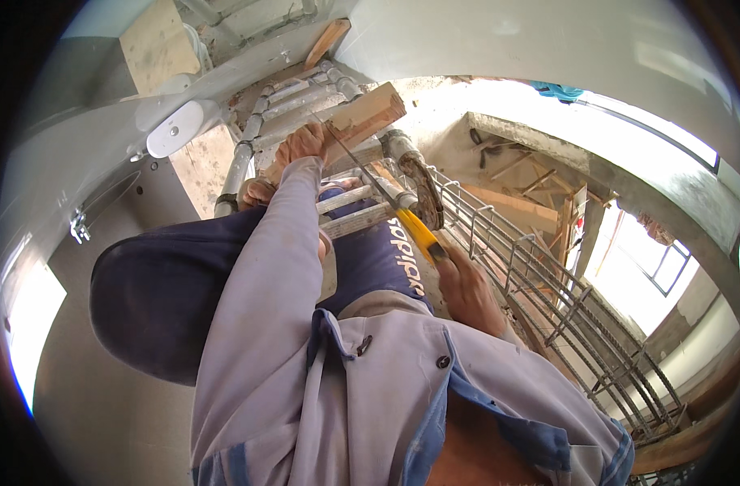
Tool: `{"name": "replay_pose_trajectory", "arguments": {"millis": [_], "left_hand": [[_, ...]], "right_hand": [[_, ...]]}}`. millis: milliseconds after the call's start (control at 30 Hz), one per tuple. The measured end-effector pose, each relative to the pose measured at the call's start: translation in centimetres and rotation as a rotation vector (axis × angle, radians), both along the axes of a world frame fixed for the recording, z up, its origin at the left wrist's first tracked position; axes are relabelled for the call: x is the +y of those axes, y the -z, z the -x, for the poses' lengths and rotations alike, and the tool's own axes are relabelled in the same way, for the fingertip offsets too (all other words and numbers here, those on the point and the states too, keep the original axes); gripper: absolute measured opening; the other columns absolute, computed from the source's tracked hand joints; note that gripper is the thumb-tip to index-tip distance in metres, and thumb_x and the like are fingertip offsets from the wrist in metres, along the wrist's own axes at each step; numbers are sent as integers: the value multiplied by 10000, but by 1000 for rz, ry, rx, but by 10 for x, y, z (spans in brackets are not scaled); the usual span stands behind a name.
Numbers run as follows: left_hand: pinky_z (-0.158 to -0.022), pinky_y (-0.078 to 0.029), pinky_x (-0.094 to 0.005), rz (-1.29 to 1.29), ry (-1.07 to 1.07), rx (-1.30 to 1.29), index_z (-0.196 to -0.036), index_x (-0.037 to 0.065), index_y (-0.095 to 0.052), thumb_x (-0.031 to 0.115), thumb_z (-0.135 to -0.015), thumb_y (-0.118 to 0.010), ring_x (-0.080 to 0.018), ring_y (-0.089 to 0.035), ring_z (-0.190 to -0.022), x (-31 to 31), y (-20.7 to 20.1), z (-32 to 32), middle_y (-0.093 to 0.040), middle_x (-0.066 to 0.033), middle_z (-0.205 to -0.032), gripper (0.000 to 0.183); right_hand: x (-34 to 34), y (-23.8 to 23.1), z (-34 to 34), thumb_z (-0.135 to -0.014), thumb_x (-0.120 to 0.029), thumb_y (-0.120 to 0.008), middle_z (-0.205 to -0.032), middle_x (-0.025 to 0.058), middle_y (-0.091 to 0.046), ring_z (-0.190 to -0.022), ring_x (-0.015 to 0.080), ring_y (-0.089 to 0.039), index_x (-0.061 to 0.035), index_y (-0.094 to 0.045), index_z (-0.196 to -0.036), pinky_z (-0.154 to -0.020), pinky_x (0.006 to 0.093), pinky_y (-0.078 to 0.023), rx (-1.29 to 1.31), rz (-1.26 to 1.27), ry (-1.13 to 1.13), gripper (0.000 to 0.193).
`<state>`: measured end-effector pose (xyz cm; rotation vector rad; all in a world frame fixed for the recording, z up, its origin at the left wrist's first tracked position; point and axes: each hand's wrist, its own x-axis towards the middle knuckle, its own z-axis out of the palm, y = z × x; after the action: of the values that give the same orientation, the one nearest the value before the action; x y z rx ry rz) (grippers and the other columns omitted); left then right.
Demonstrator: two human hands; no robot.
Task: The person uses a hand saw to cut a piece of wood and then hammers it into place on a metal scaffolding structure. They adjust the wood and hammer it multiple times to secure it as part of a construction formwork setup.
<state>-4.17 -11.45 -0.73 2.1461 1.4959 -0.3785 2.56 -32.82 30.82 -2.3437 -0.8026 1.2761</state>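
The left hand point(303, 146) clamps one pale, rectangular wooden timber point(372, 113), lying across the grey ladder-like frame point(241, 162) toward its right edge. One thin-bladed saw with a yellow-and-black handle point(419, 235) meets it; the right hand point(470, 290) wraps that handle. The timber seems unsevered; cut depth is unclear.

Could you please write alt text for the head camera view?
A person's right hand grips a yellow-handled handsaw laid across a wooden beam held by the left hand. A steel rebar cage stretches along the right; a pale, blue-trimmed shirt fills the foreground.
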Motion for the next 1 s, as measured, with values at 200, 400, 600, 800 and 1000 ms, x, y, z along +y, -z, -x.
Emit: {"name": "replay_pose_trajectory", "arguments": {"millis": [200, 400, 600, 800, 1000], "left_hand": [[-848, -461, -453, 19, 45, -91, -871, 99, -698, 453, -932, -290, -360, -634, -907, 4, -18, 2, -668, -185, -927, 544], [-863, -467, -419, 61, 368, 37, -1069, 195, -583, 344, -918, -366, -276, -613, -1014, 3, -19, 6, -652, -89, -1066, 303], [-811, -491, -427, -1, 359, 30, -1094, 219, -542, 301, -904, -393, -273, -624, -980, -17, 14, 27, -652, -67, -1047, 255], [-782, -505, -426, -3, 143, 83, -997, 193, -629, 331, -908, -383, -305, -652, -898, 3, 8, -4, -679, -86, -979, 295], [-783, -505, -416, 26, 201, -27, -924, 140, -643, 342, -905, -401, -312, -652, -894, 1, -32, 7, -678, -132, -944, 316]], "right_hand": [[31, 113, -5, -891, -77, -454, -887, 241, -552, -715, 419, -564, 21, -523, -943, -607, 485, -426, -144, -252, -144, 131], [43, 118, 8, -957, -221, -429, -738, 276, -556, -715, 468, -549, 3, -518, -1031, -609, 501, -403, -17, -162, 189, 252], [-19, 78, 18, -934, -171, -427, -946, 226, -558, -822, 414, -578, -3, -510, -1124, -678, 461, -441, -198, -244, -142, 268], [3, -14, 9, -890, -91, -432, -1043, 213, -527, -843, 401, -573, 11, -501, -1162, -727, 438, -450, 138, 191, 267, 299], [23, 146, 25, -976, -218, -388, -748, 236, -564, -703, 424, -566, -11, -503, -1044, -620, 452, -437, -25, -266, 196, 247]]}}
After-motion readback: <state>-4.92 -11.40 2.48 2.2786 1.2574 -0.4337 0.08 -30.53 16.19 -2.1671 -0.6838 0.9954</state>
